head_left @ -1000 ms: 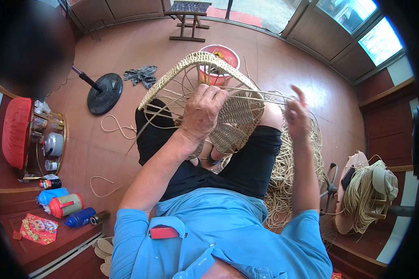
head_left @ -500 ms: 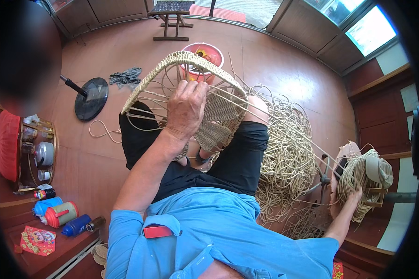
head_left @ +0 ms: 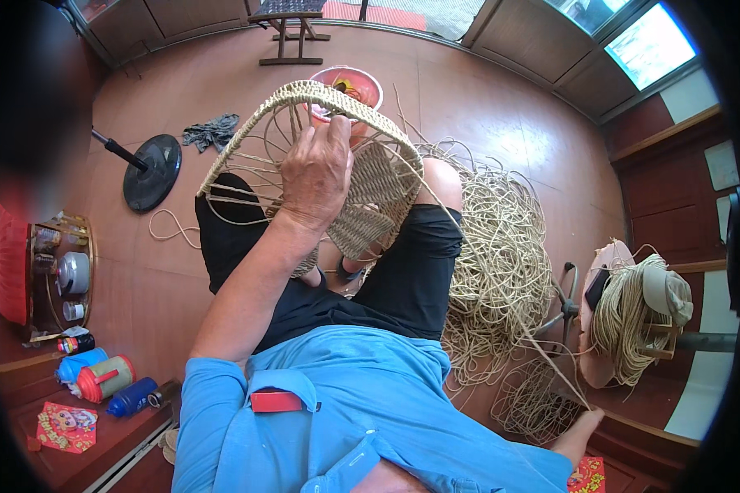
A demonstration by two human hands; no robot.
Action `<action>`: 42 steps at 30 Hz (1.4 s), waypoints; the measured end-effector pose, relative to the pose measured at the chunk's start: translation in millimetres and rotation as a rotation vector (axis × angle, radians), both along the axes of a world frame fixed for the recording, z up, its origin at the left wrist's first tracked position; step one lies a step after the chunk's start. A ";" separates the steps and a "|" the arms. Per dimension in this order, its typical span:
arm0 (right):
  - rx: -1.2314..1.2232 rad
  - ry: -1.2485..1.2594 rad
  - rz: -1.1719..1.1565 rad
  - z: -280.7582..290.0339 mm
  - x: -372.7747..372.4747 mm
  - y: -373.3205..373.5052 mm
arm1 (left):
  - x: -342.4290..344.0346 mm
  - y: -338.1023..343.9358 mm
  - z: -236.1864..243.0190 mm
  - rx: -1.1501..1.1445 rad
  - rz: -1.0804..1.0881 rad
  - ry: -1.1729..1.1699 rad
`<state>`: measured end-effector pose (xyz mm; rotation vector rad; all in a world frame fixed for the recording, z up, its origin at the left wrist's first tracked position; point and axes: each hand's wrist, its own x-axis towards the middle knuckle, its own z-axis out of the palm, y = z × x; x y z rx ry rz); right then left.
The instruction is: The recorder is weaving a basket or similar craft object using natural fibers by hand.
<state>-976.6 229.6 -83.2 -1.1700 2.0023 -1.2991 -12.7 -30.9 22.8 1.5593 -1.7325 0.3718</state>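
My left hand [head_left: 316,168] grips the half-woven straw basket [head_left: 370,185] between my knees, fingers curled at its inner spokes just below the pale braided rim. Its bottom has tightly woven brown panels; loose spokes cross the open part. A long cord [head_left: 555,370] runs taut from the basket's right side down to my right hand [head_left: 592,417] at the lower right, which is closed on it with the arm stretched out. Beside my right leg lies a big tangled heap of cord [head_left: 493,263].
A red bucket [head_left: 366,82] stands behind the basket, a wooden stool [head_left: 292,57] beyond. A black stand base [head_left: 152,172], grey rag [head_left: 210,131] and rack of containers [head_left: 66,271] are leftward, with bottles [head_left: 131,396] nearer. A board with coiled cord [head_left: 633,320] is at the right.
My right hand has swung from beside the basket out and down to the lower right, drawing the cord long. My left hand and the basket have shifted slightly left and up in view.
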 end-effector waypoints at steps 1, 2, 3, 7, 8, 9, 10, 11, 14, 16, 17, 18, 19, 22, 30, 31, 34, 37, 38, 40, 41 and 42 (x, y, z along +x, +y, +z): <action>-0.002 0.033 0.032 5.1 11.4 -15.5 | -1.3 0.4 0.1 0.022 0.021 0.000; -0.017 0.055 0.020 -1.8 22.3 -2.8 | -16.2 -8.7 5.5 0.030 -0.001 -0.012; -0.014 0.069 0.046 -13.4 42.3 -21.2 | -19.9 -11.0 7.6 0.029 -0.005 -0.023; 0.007 0.139 0.177 -45.1 138.8 -110.4 | -17.9 -12.1 9.6 0.157 -0.030 0.143; 0.017 0.158 0.219 -45.4 164.0 -128.3 | -12.6 -8.6 9.5 0.162 -0.040 0.226; 0.019 0.180 0.236 -43.8 176.9 -127.2 | -12.9 -9.0 11.9 0.162 -0.053 0.223; 0.022 0.212 0.252 -35.6 175.2 -148.1 | -13.3 -10.2 11.8 0.143 -0.081 0.258; 0.028 0.228 0.285 -40.3 181.9 -146.9 | -10.8 -8.5 12.0 0.129 -0.090 0.279; -0.074 0.628 0.174 -28.3 301.9 -216.1 | -9.2 -3.5 6.2 0.040 -0.091 0.316; -0.023 0.920 0.212 44.5 422.4 -235.6 | -9.6 1.5 2.2 0.046 -0.123 0.405; -0.004 0.859 0.257 78.2 483.4 -240.7 | -8.5 4.3 -0.8 0.045 -0.150 0.512; -0.083 0.827 0.326 98.3 530.5 -244.4 | -3.3 6.1 -8.5 0.115 -0.204 0.715; -0.157 0.793 0.389 108.3 570.0 -245.1 | 1.2 8.8 -5.2 0.125 -0.210 0.706; -0.407 0.444 0.631 109.2 674.0 -245.7 | 24.7 23.1 4.3 0.328 -0.589 1.562; -0.742 0.518 0.882 86.4 826.4 -257.2 | 74.7 42.6 4.5 0.297 -0.425 1.440; -0.717 0.541 0.882 85.6 831.8 -257.6 | 77.9 42.8 10.1 0.290 -0.415 1.436; -0.696 0.624 0.919 85.9 838.2 -254.9 | 89.4 38.0 24.3 0.230 -0.389 1.332; -0.654 0.686 0.936 84.3 841.5 -249.8 | 85.1 18.4 40.4 0.171 -0.405 1.238; -0.644 0.706 0.936 84.4 842.3 -248.9 | 82.9 12.5 46.6 0.180 -0.440 1.196; -0.607 0.725 0.946 86.0 842.5 -248.2 | 70.2 -2.0 58.2 0.198 -0.483 1.120; -0.569 0.732 0.960 86.3 844.3 -247.0 | 66.5 -6.6 60.7 0.219 -0.515 1.039; -0.572 0.727 0.969 87.8 846.7 -246.3 | 66.6 -11.5 57.4 0.253 -0.506 0.959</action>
